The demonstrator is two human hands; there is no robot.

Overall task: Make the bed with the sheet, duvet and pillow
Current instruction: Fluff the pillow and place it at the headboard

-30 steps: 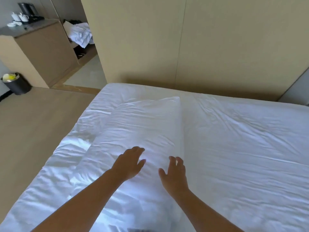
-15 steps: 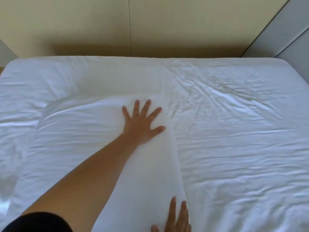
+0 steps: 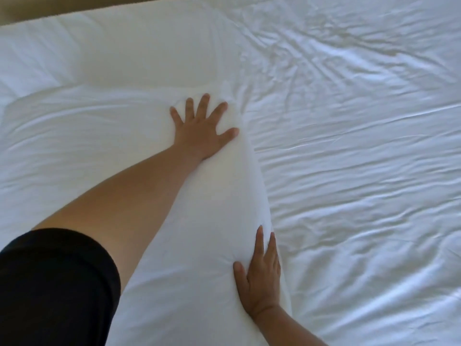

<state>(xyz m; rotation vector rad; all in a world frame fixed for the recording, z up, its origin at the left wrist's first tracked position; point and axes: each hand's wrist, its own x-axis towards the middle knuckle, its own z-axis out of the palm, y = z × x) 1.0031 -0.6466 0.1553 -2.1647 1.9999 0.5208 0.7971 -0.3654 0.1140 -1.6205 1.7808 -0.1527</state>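
Note:
A white folded duvet (image 3: 99, 151) lies over the left half of the bed, its long edge running down the middle. My left hand (image 3: 203, 129) rests flat on its far right corner, fingers spread, holding nothing. My right hand (image 3: 260, 275) lies flat near the duvet's right edge, closer to me, fingers together and extended. A wrinkled white sheet (image 3: 361, 158) covers the mattress to the right. No pillow is in view.
A beige headboard wall (image 3: 37, 8) shows as a strip at the top left, behind the bed's far edge. My black sleeve (image 3: 50, 290) fills the lower left corner.
The view has closed in on the bed and tipped down. My left hand has pressed further toward the duvet's far corner, and my right hand has come fully into view along its edge.

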